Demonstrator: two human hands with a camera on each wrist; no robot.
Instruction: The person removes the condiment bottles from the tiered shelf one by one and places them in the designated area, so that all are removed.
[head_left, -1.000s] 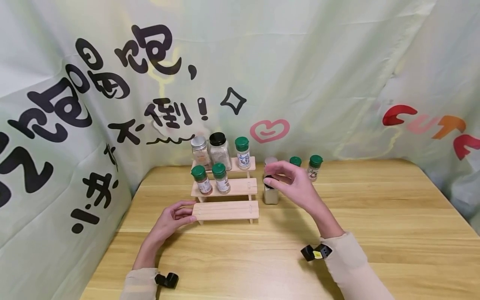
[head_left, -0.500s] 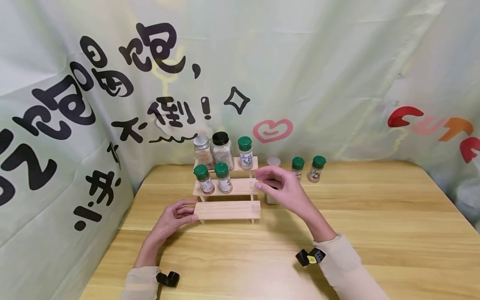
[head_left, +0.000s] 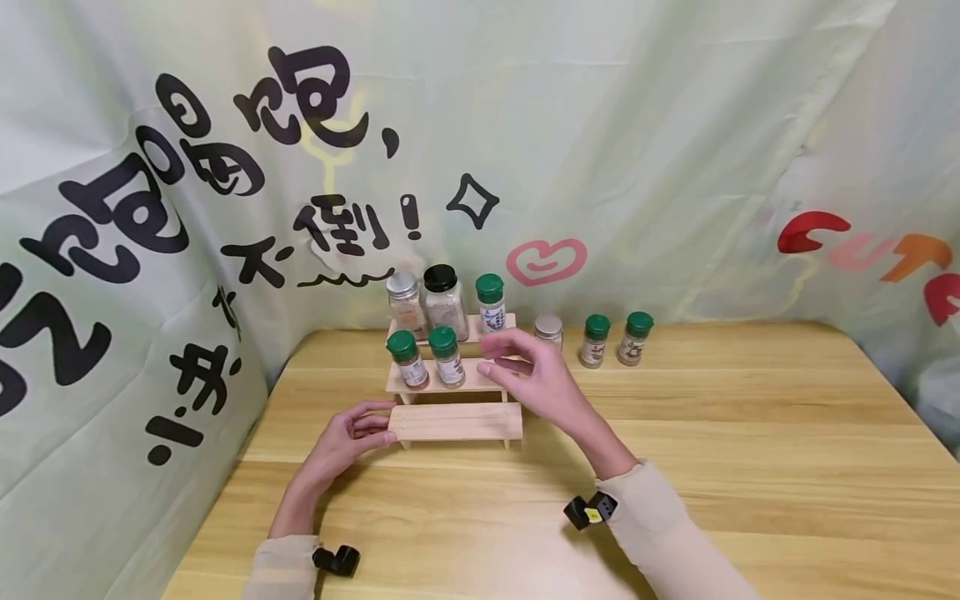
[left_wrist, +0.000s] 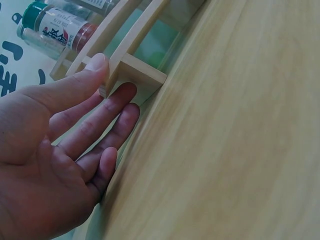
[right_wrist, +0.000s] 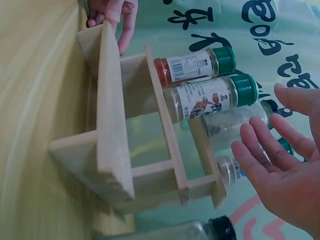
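Observation:
A three-tier wooden spice rack (head_left: 456,423) stands on the table. My left hand (head_left: 347,440) grips the left end of its lowest tier, thumb on the board's edge in the left wrist view. My right hand (head_left: 534,377) hovers over the right end of the middle tier, fingers loosely bent around nothing. Two green-capped spice jars (head_left: 448,367) stand on that tier's left part. On the top tier are a silver-capped jar (head_left: 407,308), a black-capped jar (head_left: 444,304) and a green-capped jar (head_left: 491,302). Another black-capped jar (right_wrist: 175,232) appears low in the right wrist view, hidden in the head view.
Right of the rack, a silver-capped jar (head_left: 548,330) and two green-capped jars (head_left: 594,342) stand on the wooden table (head_left: 750,450). A printed curtain (head_left: 660,167) hangs behind and along the left side.
My right hand has moved left, from above the black-capped jar beside the rack to over the middle tier, with nothing in it. My left hand has stayed on the rack.

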